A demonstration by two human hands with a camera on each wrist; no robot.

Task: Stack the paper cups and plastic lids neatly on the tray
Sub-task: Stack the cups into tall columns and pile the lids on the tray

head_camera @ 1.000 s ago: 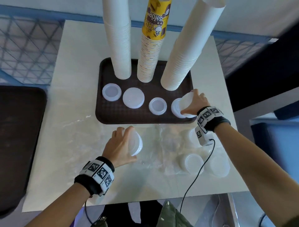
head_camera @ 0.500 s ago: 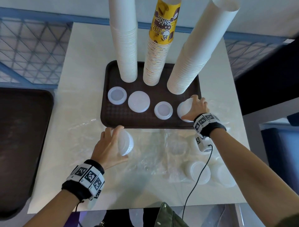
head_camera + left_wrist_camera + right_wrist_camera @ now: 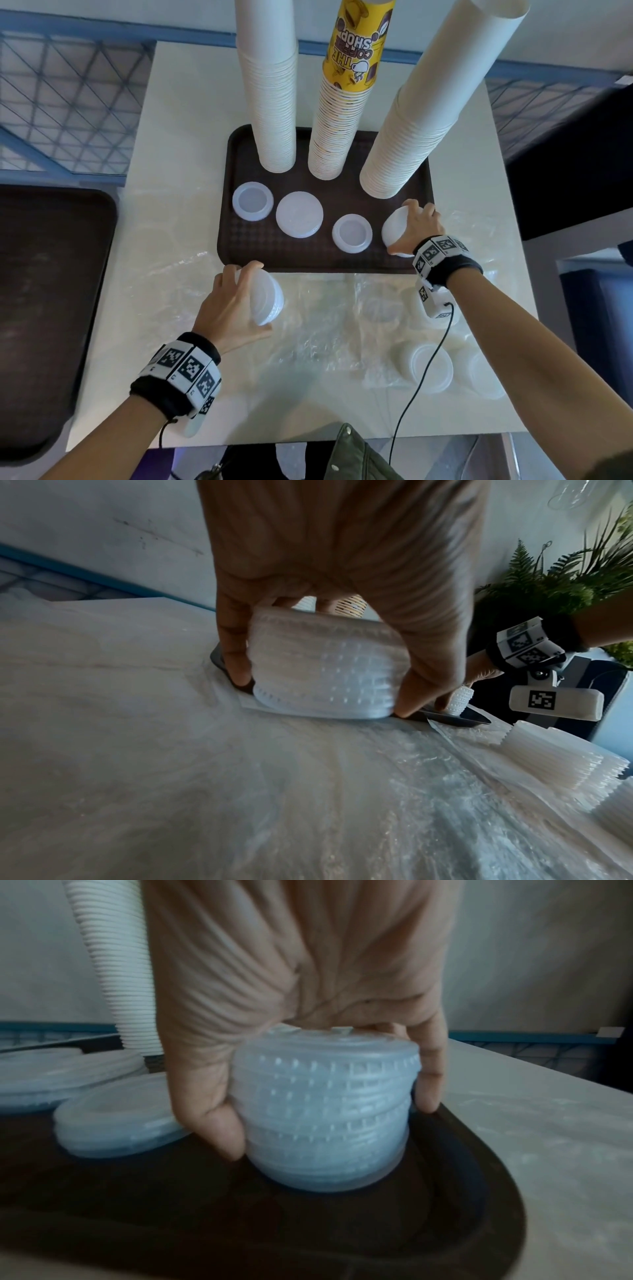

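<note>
We are keeping three cup towers [image 3: 270,102] standing at the tray's [image 3: 294,255] far side. Our right hand [image 3: 416,224], grasping a lid stack [image 3: 325,1118], is now settling it at the near-right corner; our left hand [image 3: 229,301] is bringing another stack [image 3: 322,666] nearer the near edge, likely next.

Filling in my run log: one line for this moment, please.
left hand: grips lid stack on table | right hand: grips lid stack on tray | cup stacks: upright
</note>
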